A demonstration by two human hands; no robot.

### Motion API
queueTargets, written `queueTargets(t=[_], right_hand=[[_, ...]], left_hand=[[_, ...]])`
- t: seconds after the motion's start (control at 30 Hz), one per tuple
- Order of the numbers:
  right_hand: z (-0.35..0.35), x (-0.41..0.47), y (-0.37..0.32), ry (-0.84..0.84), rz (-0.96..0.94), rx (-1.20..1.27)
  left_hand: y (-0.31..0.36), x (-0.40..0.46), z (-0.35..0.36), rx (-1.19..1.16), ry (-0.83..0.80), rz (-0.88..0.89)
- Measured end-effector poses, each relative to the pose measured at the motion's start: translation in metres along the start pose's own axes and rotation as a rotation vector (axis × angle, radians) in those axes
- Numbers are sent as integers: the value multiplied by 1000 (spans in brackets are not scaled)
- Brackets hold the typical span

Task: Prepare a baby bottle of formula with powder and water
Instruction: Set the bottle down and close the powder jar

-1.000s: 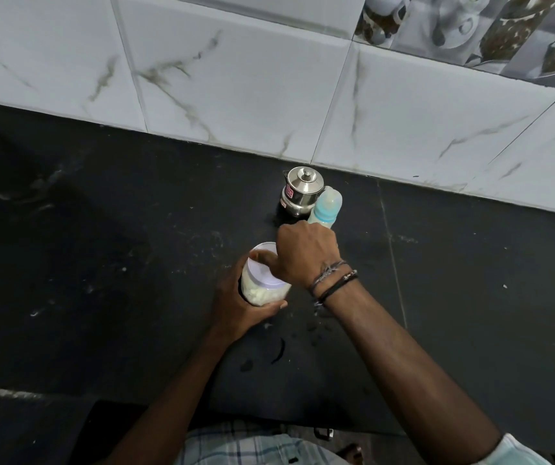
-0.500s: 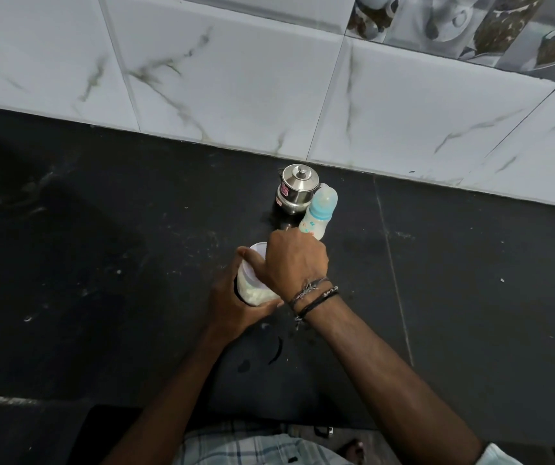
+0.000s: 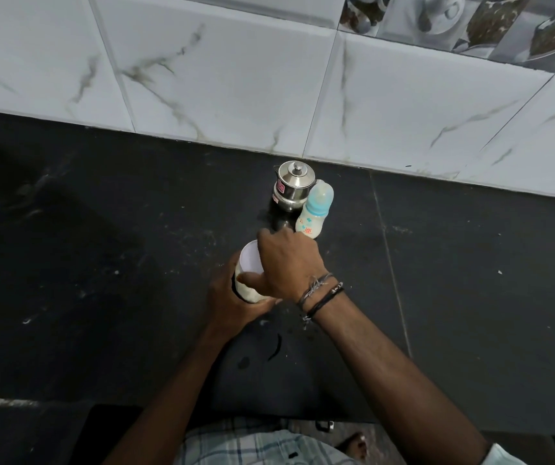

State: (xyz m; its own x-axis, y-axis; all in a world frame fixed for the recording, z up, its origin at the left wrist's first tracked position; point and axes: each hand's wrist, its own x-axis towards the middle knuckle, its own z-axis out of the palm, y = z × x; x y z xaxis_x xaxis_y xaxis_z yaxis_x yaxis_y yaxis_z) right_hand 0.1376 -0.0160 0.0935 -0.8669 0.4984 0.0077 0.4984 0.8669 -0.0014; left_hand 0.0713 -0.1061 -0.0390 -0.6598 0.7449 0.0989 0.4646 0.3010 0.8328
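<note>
Between both hands (image 3: 235, 297) (image 3: 287, 263) sits the powder jar (image 3: 249, 280).

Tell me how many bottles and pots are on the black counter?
3: the powder jar in both hands, the steel pot by the wall, the baby bottle right beside it.

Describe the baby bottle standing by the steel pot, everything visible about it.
The pale translucent plastic baby bottle with a light blue collar stands upright on the black stone counter, near the white marble-look wall tiles. A clear domed cap covers its top, and small coloured prints mark its cream-looking body. It stands close against the small lidded steel pot; actual contact cannot be told. The right hand hides its base. Neither hand holds it.
</note>
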Motion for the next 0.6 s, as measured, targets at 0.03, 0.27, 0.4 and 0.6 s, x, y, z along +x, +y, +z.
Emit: queueTargets(t=[0.03,0.27,0.4,0.6], right_hand=[[2,0,-2,58,54,7],[-1,0,8,83,162,-20],[-14,2,21,-164,-87,64],[-14,3,14,-176,-126,19]], left_hand=[[0,-5,0,-54,70,-13],[0,-5,4,6,97,4],[-2,-6,0,-21,70,-57],[11,-9,1,41,87,-73]])
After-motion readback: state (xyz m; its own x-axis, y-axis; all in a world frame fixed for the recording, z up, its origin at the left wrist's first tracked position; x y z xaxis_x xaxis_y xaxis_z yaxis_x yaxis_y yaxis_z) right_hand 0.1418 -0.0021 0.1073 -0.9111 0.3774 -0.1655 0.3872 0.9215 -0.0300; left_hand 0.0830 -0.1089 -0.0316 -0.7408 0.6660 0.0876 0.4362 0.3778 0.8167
